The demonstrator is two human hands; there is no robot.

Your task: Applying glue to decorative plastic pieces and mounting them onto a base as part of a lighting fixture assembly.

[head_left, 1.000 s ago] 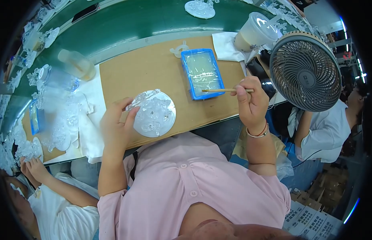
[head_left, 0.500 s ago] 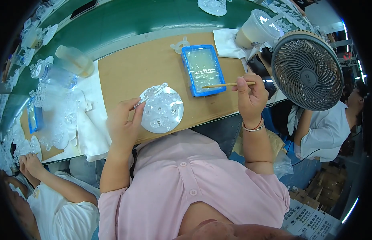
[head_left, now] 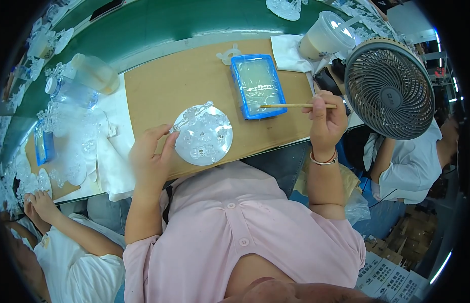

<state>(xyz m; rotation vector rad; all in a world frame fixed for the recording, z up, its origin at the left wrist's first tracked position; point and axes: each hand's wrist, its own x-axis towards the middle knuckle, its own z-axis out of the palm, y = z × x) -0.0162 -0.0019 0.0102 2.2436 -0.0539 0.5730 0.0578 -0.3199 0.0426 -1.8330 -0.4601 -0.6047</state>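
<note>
My right hand (head_left: 328, 117) is closed round a thin wooden stick (head_left: 290, 105). The stick's left end lies over the near part of a blue-rimmed box (head_left: 283, 96), which has a pale, glossy, film-like top. At the left rim of a round white disc (head_left: 210, 157), thumb and forefinger of my left hand (head_left: 153, 147) pinch the end of a clear plastic piece (head_left: 194, 112). That piece stretches across the disc's upper left. Several other small clear pieces lie on the disc.
Brown cardboard (head_left: 159, 91) covers the table before me. A grey fan (head_left: 389, 96) and lidded drink cup (head_left: 321, 38) stand right; bottles (head_left: 73, 93), white cloth (head_left: 113, 177) and clear parts lie left. A green surface (head_left: 169, 25) runs behind. People sit on both sides.
My right hand and the stick have shifted right. My left hand has moved slightly left, and the clear piece lies closer over the disc. A clear piece on the green surface has moved right.
</note>
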